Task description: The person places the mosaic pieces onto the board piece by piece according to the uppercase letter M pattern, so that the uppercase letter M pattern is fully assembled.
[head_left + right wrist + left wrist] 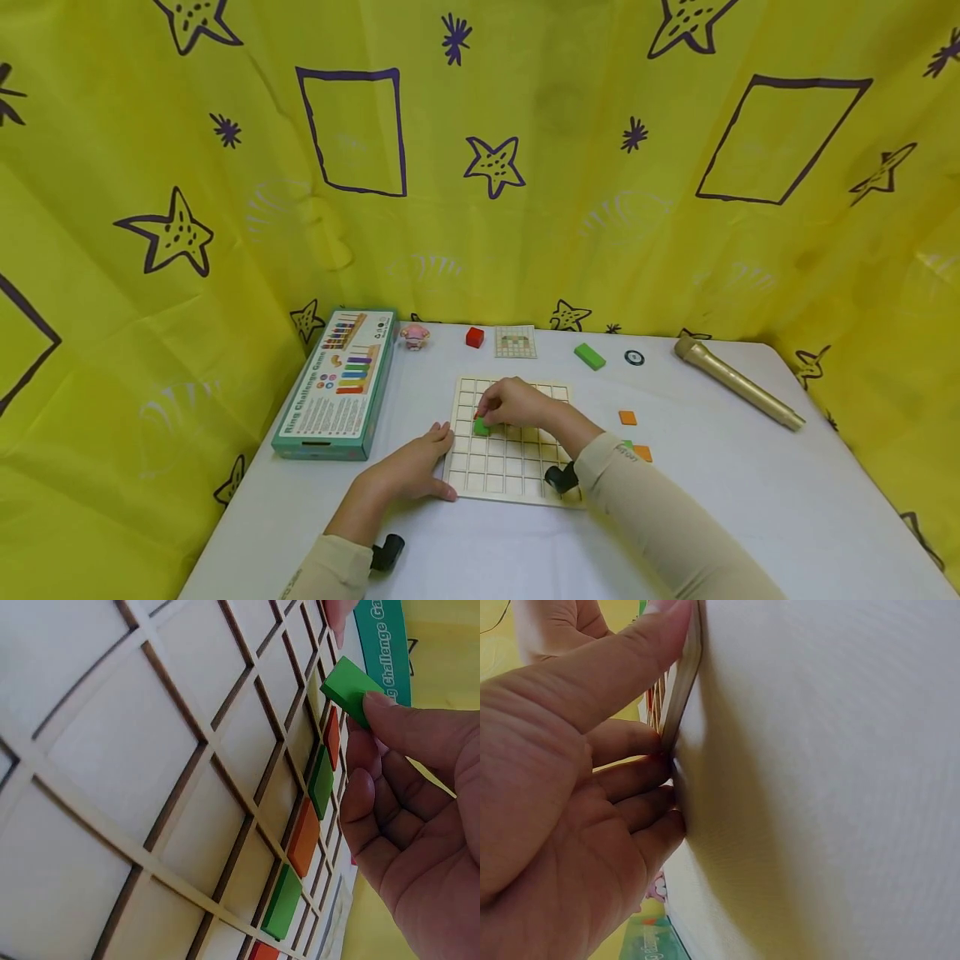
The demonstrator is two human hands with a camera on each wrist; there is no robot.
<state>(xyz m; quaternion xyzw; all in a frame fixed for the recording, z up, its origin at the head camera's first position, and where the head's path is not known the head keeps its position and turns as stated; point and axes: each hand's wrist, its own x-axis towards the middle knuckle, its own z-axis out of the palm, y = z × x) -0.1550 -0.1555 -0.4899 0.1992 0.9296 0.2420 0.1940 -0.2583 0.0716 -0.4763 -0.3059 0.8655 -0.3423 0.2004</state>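
A light wooden grid board (476,483) lies on the white table, divided into square cells by raised strips. My left hand (408,467) is at its left edge, fingertips against the side and thumb (641,652) at the near corner. Over the board's left part, my right hand (517,404) pinches a green square tile (352,686) between thumb and fingers, tilted close above the cells. Beyond that tile, a row of tiles sits in the grid: a red-orange one (333,739), a green one (321,782), an orange one (303,838) and others.
Left of the board lies a Ring Challenge Game box (337,383). Behind are a pink figurine (414,336), red cube (475,337), pattern card (516,342), green block (590,357) and round chip (634,357). To the right are orange tiles (627,417) and a gold microphone-like stick (738,383).
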